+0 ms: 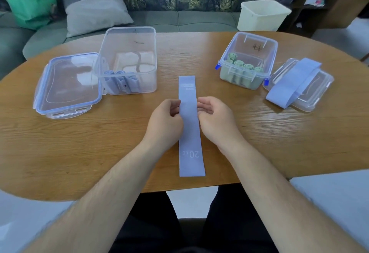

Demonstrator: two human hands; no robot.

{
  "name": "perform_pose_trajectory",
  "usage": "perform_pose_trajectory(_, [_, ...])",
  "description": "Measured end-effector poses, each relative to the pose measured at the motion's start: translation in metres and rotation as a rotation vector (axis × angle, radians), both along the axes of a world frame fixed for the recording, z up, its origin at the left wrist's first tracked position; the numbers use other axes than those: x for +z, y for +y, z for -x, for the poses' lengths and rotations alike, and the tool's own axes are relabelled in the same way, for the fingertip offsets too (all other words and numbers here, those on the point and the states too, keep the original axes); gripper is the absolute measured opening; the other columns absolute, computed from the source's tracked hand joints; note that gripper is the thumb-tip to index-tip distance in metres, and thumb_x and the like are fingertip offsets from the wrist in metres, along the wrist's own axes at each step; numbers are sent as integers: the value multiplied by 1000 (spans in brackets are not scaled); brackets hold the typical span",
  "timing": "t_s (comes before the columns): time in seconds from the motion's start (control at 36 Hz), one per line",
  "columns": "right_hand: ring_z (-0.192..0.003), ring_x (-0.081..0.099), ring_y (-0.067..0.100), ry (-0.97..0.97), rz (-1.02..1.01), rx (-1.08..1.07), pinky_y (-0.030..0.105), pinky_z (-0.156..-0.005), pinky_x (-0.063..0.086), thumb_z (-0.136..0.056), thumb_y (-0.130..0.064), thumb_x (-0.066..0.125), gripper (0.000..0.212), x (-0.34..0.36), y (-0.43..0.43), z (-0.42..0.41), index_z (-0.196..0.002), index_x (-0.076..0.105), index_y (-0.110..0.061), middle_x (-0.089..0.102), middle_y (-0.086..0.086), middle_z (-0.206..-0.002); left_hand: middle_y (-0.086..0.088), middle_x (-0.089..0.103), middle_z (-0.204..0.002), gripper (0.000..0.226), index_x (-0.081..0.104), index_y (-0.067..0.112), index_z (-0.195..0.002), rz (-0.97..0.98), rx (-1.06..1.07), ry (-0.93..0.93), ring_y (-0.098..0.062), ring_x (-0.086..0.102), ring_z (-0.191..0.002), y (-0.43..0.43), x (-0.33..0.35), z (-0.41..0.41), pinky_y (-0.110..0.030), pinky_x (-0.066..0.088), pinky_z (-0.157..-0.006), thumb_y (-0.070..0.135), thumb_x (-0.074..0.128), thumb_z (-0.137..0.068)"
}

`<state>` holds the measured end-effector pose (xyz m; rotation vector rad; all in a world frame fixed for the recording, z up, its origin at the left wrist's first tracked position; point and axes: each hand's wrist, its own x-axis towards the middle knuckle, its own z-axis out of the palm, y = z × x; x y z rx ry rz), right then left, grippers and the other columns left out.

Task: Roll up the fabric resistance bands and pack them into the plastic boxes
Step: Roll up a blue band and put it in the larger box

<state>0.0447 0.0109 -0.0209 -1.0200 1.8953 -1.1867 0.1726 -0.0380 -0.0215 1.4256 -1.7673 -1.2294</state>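
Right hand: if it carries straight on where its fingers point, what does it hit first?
The flat lavender-blue fabric band: the right hand points inward at its right edge, fingertips at it. Beyond it, the left hand. Contact looks likely, depth unclear.

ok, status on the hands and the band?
Fingers of left hand and right hand pinch the blue band at its edges, mid-length. Band flat on the table, not yet rolled. Nothing blocks the open box with blue rolls, at left.
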Motion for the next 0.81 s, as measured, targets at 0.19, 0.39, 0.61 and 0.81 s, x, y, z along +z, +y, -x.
perform_pose_trajectory(0.19, [-113, 60, 1, 18, -13, 24, 16, -93, 50, -94, 0, 51, 39, -1, 20, -7, -127, 60, -19, 64, -13, -121, 11, 65, -124, 43, 58, 18, -136, -14, -11, -8, -1, 59, -115, 15, -2, -12, -20, 49, -97, 5, 51, -95])
perform_pose_trajectory(0.39, [-117, 59, 0, -28, 10, 14, 15, -97, 49, -94, 1, 48, 49, -1, 46, -17, -137, 57, -20, 63, -9, -128, 22, 66, -111, 37, 63, 26, -123, 14, 4, 8, 9, 59, -107, 35, -5, -23, 1, 42, -74, 5, 52, -95])
perform_pose_trajectory(0.61, [-119, 56, -6, -59, 4, 87, 11, -98, 47, -94, 2, 53, 51, -2, 65, -20, -138, 55, -24, 59, -15, -131, 20, 65, -116, 35, 61, 21, -125, 26, -13, 19, 15, 57, -106, 51, -8, -29, 4, 40, -81, 4, 53, -96])
perform_pose_trajectory(0.81, [-123, 55, -5, -90, -20, 170, 10, -98, 47, -95, -3, 60, 50, -1, 92, -25, -139, 53, -27, 59, -13, -131, 18, 62, -123, 39, 57, 22, -133, 27, -36, -4, 10, 56, -113, 75, -11, -37, -1, 42, -87, 6, 54, -98])
